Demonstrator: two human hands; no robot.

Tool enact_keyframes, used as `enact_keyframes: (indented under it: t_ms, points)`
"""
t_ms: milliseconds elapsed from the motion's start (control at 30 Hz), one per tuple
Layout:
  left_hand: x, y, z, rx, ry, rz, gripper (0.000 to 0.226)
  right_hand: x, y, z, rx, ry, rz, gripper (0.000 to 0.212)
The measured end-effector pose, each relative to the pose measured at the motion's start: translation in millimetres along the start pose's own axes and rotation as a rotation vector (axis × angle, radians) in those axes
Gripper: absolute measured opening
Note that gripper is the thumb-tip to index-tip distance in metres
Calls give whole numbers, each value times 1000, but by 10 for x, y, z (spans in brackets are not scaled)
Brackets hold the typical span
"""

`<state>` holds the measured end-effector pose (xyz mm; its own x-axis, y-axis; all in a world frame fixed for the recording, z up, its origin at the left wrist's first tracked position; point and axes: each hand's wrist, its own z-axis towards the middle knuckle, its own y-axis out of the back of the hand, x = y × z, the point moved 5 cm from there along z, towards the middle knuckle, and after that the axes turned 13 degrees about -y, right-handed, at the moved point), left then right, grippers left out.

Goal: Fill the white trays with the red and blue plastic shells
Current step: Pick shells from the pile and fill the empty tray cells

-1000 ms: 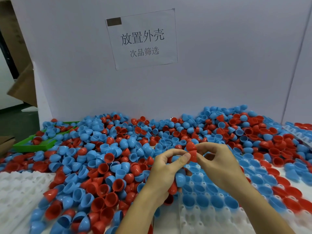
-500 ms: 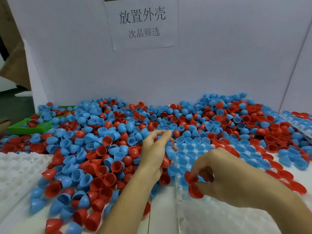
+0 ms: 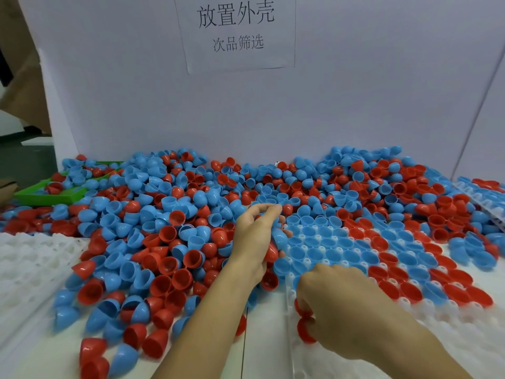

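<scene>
the red shells [image 3: 304, 325] in hand sit at the near-left edge of the tray [image 3: 355, 362], pinched under the curled fingers of the right hand [image 3: 347, 310], open ends apparently facing left; the grip is low and close to the tray, which suggests they are about to be seated in the empty near cells. the tray's far rows already carry blue shells [image 3: 322, 243] on the left and red ones toward the right, cups upward, so filling appears to proceed from the far side toward the person. the left hand [image 3: 255, 236] rests at the edge of the loose pile [image 3: 164, 214], fingers curled round a handful of shells, a blue and a red one showing at its palm, thumb and forefinger meeting at the top; it seems to serve as a supply held next to the tray. a second white tray [image 3: 30, 258] lies empty at far left, a green bin [image 3: 52, 196] behind it is half buried, and a sign [image 3: 236, 31] hangs on the backboard.
</scene>
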<state>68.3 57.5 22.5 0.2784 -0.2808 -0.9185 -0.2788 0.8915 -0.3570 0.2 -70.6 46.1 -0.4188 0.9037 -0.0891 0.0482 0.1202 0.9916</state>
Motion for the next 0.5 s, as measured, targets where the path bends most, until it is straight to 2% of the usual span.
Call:
enact_keyframes:
  t_ms: [33, 100, 267, 433, 500]
  points:
    - [2, -1, 1, -1, 1, 0, 10, 25, -14, -6, -8, 3, -22, 27]
    - [4, -3, 0, -2, 2, -2, 9, 39, -31, 6, -22, 4, -41, 33]
    - [15, -12, -5, 8, 39, -61, 9, -40, -41, 69, 87, -8, 41, 29]
    - [17, -25, -31, 22, 105, -160, 13, -171, 12, 148, 267, 54, 191, 11]
    - [18, -21, -36, 22, 113, -167, 16, -234, 107, 210, 246, 77, 215, 19]
